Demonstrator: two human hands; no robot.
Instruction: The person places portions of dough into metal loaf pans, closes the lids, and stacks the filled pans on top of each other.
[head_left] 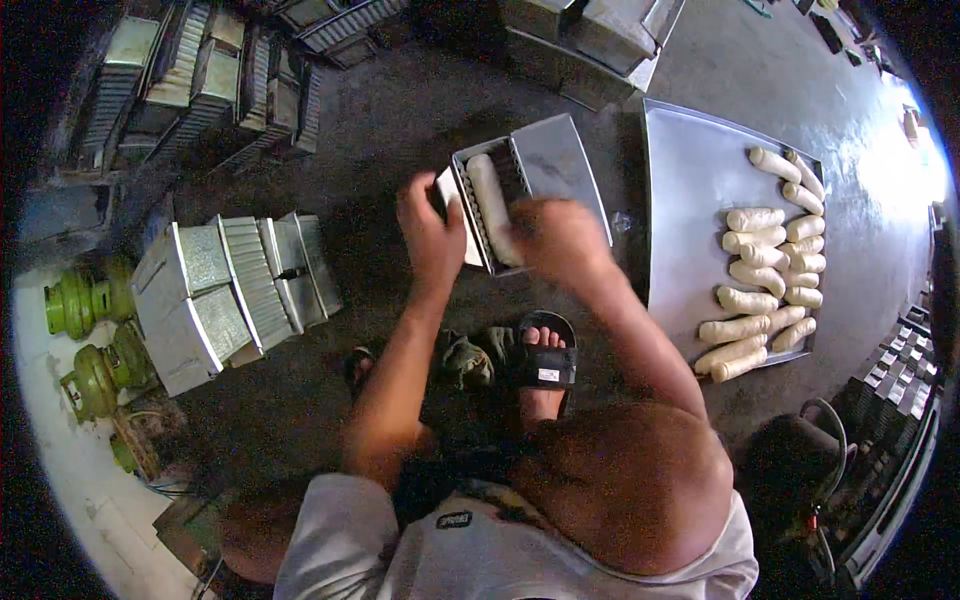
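Note:
A metal loaf pan (pixel 458 165) with ribbed inner walls stands on the dark floor in front of me. Lengthwise inside it, along the left wall, lies a pale dough roll (pixel 488 195). My left hand (pixel 437 238) grips the pan's left side, thumb toward the bright rim. Over the near right part of the pan is my right hand (pixel 562 240), smeared by motion. Its fingers are hidden, so whether it touches the dough cannot be made out. A flat grey metal panel (pixel 562 165) slants off the pan's right side; whether it is joined on is unclear.
To the right, a large metal tray (pixel 690 200) bears several dough rolls (pixel 755 255). Stacked metal pans stand at left (pixel 240 285), far left (pixel 190 75) and far middle (pixel 600 40). Green gas cylinders (pixel 95 380) line the left wall. My sandalled foot (pixel 545 365) is just below the pan.

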